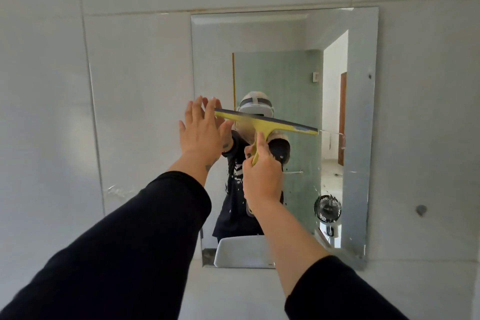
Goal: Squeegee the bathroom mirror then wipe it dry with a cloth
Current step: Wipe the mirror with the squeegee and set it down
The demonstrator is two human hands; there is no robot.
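A rectangular bevelled mirror (361, 112) hangs on the grey tiled wall straight ahead. My right hand (261, 174) grips the handle of a yellow squeegee (283, 125), whose dark rubber blade lies across the middle of the glass, tilted down to the right. My left hand (204, 128) is open with fingers spread, flat against the mirror's left edge by the blade's left end. Water drops and streaks show on the lower glass. No cloth is in view.
The mirror reflects a person in a dark shirt, a green glass panel, a small black fan (327, 208), a doorway and a white basin rim (241, 252). A small grey knob (421, 209) sticks out of the wall right of the mirror.
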